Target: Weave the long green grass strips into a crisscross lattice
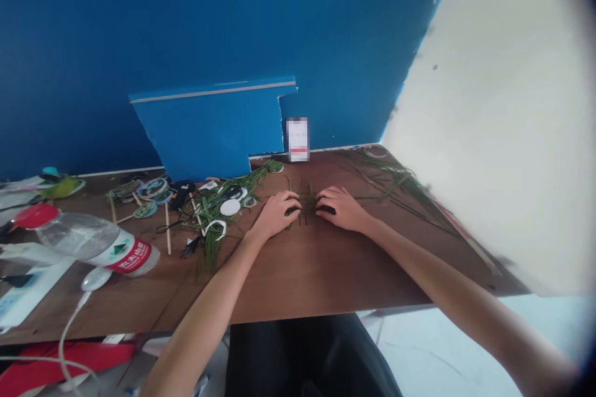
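Both my hands rest on a brown wooden table (298,273), close together near its far middle. My left hand (277,211) and my right hand (339,206) have their fingers curled down onto a small patch of crossed green leaf strips (306,203) lying flat between them. Each hand presses or pinches one side of the strips. The fingertips are partly hidden by the strips.
A pile of green leaves (212,217) with white rings and sticks lies to the left. More long leaves (395,183) lie at the right, by the white wall. A plastic bottle (88,240) lies on its side at far left. A blue board (214,130) leans on the blue wall.
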Demonstrator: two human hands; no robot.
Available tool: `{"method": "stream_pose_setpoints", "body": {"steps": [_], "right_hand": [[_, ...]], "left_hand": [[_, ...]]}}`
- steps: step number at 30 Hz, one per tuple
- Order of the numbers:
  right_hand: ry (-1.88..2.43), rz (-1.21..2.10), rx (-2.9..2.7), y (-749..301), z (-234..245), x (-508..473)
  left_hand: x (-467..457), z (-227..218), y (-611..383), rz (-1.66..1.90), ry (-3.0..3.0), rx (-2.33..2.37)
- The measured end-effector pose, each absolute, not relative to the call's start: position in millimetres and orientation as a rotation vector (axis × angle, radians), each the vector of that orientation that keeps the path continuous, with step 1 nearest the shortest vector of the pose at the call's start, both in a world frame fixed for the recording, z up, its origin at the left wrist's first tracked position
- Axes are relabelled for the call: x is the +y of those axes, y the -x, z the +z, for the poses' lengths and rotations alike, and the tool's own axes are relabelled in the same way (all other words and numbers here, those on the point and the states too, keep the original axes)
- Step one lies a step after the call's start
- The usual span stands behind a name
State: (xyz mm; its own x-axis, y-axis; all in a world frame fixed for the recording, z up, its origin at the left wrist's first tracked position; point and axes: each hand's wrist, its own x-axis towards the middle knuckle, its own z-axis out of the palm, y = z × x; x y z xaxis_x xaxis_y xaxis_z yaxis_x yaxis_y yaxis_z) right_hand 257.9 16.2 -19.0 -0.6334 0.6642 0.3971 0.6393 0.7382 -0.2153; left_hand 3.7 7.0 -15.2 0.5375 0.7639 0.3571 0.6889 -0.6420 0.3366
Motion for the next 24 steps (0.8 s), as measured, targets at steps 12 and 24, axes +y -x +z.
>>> {"method": "stream_pose_setpoints", "body": {"steps": [12, 24], "right_hand": [[1.018, 0.075, -2.447, -257, -19, 17], [1.091, 0.063, -2.449, -262, -23, 20]], "left_hand": [[5, -11, -9, 0.735, -2.606, 1.337], [14, -11, 29, 0.670, -2.598, 1.375]]}}
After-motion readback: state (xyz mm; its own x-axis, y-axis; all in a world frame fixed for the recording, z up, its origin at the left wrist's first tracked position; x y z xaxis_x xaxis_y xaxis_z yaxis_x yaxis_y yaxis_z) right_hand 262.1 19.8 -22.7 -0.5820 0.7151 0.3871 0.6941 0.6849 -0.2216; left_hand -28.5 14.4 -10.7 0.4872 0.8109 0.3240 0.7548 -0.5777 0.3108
